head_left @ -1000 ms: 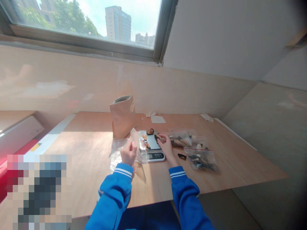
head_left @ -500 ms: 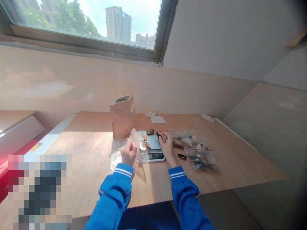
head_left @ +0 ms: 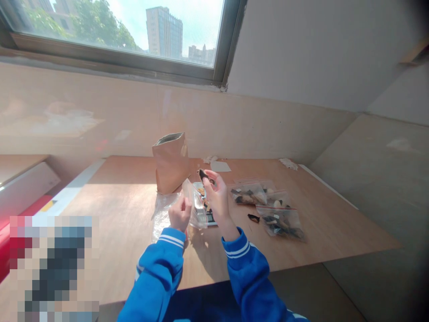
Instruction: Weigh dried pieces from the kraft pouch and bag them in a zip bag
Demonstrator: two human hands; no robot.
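Observation:
My left hand (head_left: 180, 213) is closed on the edge of a clear zip bag (head_left: 196, 210), which stands partly upright beside the scale. My right hand (head_left: 217, 192) is raised over the scale and pinches a dark, dried-looking piece (head_left: 202, 174) between thumb and fingers. Beneath it, the small kitchen scale (head_left: 212, 219) is mostly covered by my hand and the bag. Several brown and dark pieces (head_left: 201, 191) show on or behind the bag at the scale's left side; which of these I cannot tell.
An open brown paper bag (head_left: 171, 163) stands behind my left hand. Crumpled clear plastic (head_left: 164, 219) lies left of it. Filled zip bags (head_left: 281, 223) lie at right, near a loose dark piece (head_left: 254, 218). White paper (head_left: 221, 166) lies at the back.
My right hand has lifted from the scale and moved left and up, carrying the dark piece towards the clear bag's mouth. My left hand has kept its place on the bag.

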